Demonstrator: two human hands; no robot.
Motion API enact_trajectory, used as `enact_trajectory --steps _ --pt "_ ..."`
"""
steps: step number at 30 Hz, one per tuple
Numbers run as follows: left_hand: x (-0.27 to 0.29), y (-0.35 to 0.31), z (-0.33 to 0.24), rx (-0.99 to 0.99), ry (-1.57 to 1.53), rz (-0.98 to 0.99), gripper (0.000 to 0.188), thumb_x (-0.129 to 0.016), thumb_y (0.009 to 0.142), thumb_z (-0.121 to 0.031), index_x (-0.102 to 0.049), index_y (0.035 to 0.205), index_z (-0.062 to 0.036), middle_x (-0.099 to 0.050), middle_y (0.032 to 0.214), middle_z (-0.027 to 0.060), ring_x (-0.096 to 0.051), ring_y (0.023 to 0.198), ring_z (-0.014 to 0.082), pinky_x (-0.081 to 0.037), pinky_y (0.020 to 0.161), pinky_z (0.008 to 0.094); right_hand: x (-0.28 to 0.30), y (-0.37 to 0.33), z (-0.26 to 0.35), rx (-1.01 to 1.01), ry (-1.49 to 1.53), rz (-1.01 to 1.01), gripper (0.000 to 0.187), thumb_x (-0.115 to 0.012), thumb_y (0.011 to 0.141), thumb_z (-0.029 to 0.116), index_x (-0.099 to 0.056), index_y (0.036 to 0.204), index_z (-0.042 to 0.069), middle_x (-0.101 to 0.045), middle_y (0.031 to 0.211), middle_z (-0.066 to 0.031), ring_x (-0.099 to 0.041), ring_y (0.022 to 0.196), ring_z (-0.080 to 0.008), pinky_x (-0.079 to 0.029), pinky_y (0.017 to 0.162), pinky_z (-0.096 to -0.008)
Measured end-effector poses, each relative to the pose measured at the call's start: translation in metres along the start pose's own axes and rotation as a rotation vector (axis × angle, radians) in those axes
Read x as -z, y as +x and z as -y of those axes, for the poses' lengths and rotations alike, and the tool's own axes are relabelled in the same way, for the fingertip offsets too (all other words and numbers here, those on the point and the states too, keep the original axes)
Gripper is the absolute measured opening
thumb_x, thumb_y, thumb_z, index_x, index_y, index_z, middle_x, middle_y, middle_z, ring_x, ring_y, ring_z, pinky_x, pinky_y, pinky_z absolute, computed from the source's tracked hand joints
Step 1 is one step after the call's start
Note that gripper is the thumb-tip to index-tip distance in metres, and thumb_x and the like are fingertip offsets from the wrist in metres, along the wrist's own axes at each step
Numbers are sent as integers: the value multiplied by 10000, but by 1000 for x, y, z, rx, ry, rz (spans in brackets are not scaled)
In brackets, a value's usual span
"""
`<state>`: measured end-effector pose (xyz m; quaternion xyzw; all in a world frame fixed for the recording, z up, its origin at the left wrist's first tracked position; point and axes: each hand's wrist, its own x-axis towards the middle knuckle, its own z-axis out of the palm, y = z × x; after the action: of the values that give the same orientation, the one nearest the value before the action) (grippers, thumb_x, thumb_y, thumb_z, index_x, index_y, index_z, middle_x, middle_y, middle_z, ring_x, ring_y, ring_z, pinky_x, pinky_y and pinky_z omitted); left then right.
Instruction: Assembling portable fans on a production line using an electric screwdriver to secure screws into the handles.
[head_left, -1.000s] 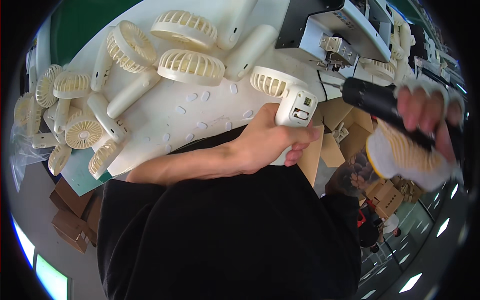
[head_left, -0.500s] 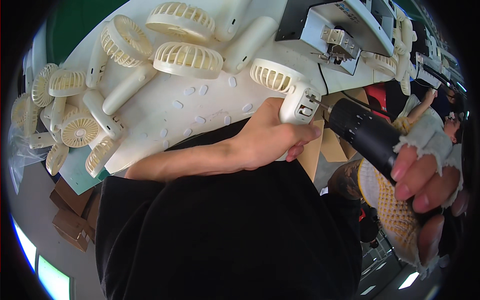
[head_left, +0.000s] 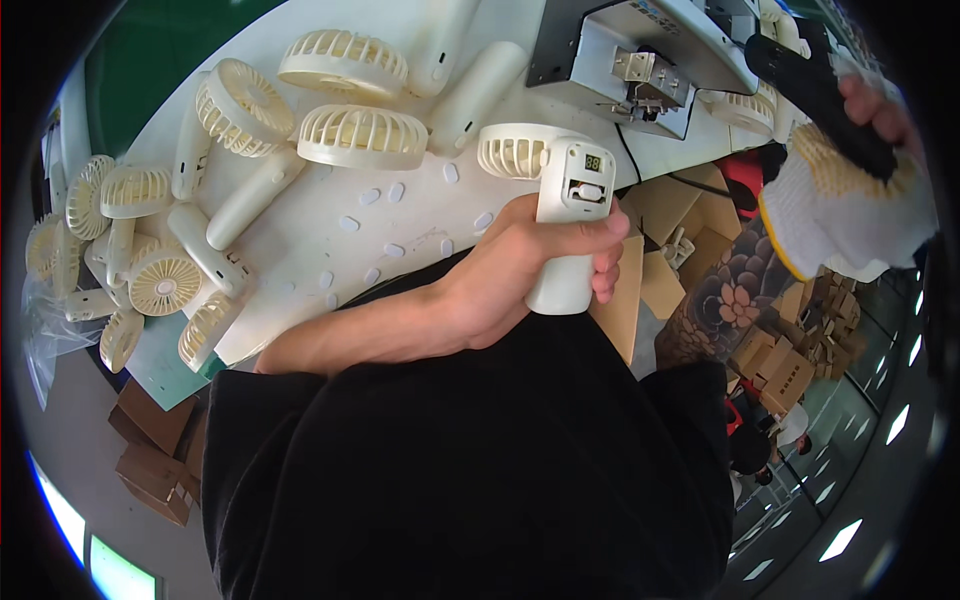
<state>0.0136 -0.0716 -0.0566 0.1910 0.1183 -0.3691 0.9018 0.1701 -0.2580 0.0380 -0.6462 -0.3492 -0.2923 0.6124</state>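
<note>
My left hand (head_left: 490, 275) is wrapped round the handle of a cream handheld fan (head_left: 562, 287), just past the table's near edge. The fan's round caged head points left. On its handle, facing me, are a small lit display and an opening with a white part inside. Up at the right, my right hand (head_left: 850, 200), in a white glove with bare fingertips, grips a black electric screwdriver (head_left: 820, 100), well apart from the fan. The screwdriver's tip cannot be made out.
Several more cream fans (head_left: 362, 138) lie on the white table (head_left: 300, 240), crowded at the left. Small oval pieces (head_left: 395, 250) are scattered between them. A metal box machine (head_left: 640, 85) stands at the back right. Open cardboard boxes (head_left: 690, 215) sit below the table's right side.
The screwdriver has left the fan handle and swung up and right with my right hand. My left hand still holds the fan, whose handle face now shows a lit display.
</note>
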Motion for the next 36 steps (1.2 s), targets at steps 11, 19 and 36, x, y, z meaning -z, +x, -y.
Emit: enact_trajectory --steps 11,19,36 --pt "3 -1 -7 100 164 -70 227 -673 903 -192 -537 790 -51 -497 614 23 -492 507 133 -441 521 306 9 -25 20 -613 473 411 145 -541 938 246 -561 1034 139 -561 872 -87 -568 764 -279 -449 788 -470" --pt "9 2 -2 184 109 -53 252 -655 921 -186 -500 762 -66 -463 583 13 -452 480 116 -401 459 295 4 -28 31 -798 701 448 333 -453 908 127 -541 1227 159 -488 888 -17 -466 833 -176 -307 845 -374" --pt "8 5 5 150 187 -76 225 -645 900 -145 -509 753 -42 -486 571 21 -454 464 111 -406 457 297 -7 -39 140 -839 256 276 336 -646 830 323 -391 963 149 -458 850 -12 -449 819 -149 -300 838 -359"
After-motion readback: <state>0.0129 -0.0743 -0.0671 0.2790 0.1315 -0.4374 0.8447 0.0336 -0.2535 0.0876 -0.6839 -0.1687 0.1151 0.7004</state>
